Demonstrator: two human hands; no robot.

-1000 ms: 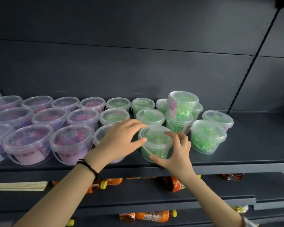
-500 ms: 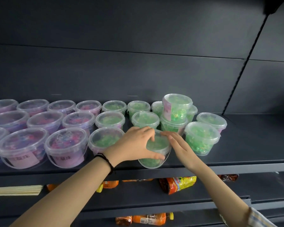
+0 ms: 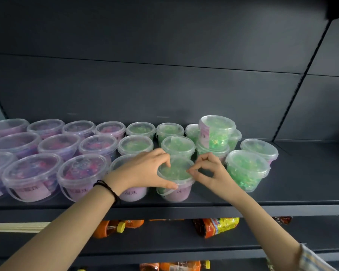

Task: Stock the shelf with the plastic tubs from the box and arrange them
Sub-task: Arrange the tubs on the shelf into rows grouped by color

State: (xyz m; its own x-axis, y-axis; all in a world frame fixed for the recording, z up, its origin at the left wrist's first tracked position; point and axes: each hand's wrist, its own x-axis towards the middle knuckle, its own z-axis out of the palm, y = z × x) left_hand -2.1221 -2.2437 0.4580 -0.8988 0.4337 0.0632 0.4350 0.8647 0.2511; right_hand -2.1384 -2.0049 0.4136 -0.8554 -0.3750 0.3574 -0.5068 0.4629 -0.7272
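Observation:
A clear tub of green beads (image 3: 174,180) stands upright at the front edge of the dark shelf (image 3: 301,184), its pink label facing me. My left hand (image 3: 145,171) curls round its lid rim from the left, thumb along the front. My right hand (image 3: 211,173) pinches the rim on the right side. Rows of purple-filled tubs (image 3: 31,177) fill the shelf's left part. Green-filled tubs (image 3: 177,146) stand behind and to the right, one stacked tub (image 3: 216,132) on top of another. The box is out of sight.
A green tub (image 3: 247,169) stands close to the right of my right hand, another (image 3: 259,148) behind it. Bare shelf lies further right. Below, a lower shelf holds orange bottles (image 3: 114,227), a red-yellow packet (image 3: 217,225) and a bundle of chopsticks (image 3: 22,226).
The held green tub has turned from tilted to upright, its pink label now facing front. Both hands stayed on its rim; the right hand closed into a pinch.

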